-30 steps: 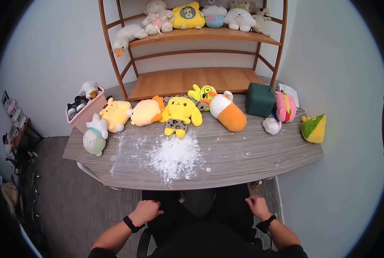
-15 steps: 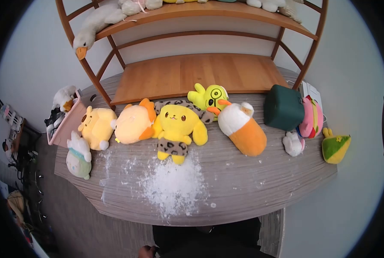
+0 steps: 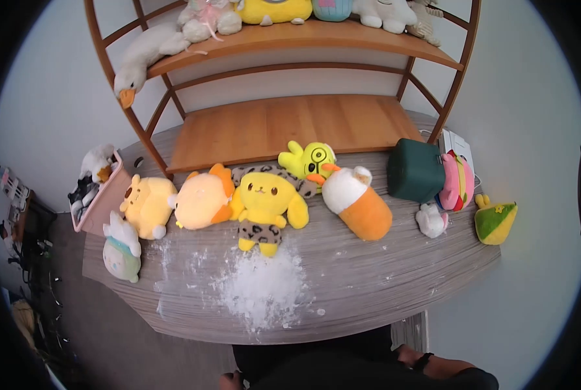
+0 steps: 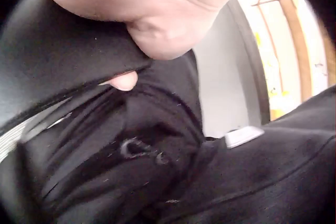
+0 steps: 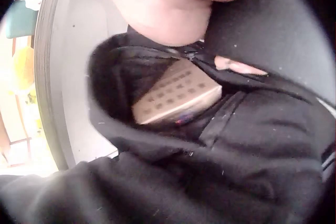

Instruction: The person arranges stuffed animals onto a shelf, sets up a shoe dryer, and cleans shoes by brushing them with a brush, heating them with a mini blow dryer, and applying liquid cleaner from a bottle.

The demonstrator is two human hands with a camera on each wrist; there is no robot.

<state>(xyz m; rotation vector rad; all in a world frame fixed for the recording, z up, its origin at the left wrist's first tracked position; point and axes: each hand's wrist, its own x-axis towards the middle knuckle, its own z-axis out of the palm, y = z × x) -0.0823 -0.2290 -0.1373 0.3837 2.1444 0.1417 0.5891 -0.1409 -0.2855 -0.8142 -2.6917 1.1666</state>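
Observation:
Low in the head view, my left hand (image 3: pixel 228 381) shows only in part beside my dark clothing. The left wrist view has that hand over a smooth black chair armrest (image 4: pixel 63 50), one fingertip (image 4: pixel 125 80) curling out below it. My right hand (image 3: pixel 407 356), with a black wristband, is at my right side. It grips the other armrest (image 5: pixel 273 35), with fingertips (image 5: pixel 239 66) showing under its edge. A small printed box (image 5: pixel 178 92) sits in an open dark pocket below the right hand. Both hands are off the table (image 3: pixel 368 305).
White powder (image 3: pixel 263 289) is spread near the table's front edge. Behind it lie several plush toys, among them a yellow one (image 3: pixel 264 195) and an orange-and-white one (image 3: pixel 362 208). A pink basket (image 3: pixel 102 198), a dark green box (image 3: pixel 415 170) and a wooden shelf (image 3: pixel 284 127) stand farther back.
Both hands have drawn back from over the lap to the armrests at my sides. The table looks nearer than a second ago as the head view shifted; the toys and powder have kept their places.

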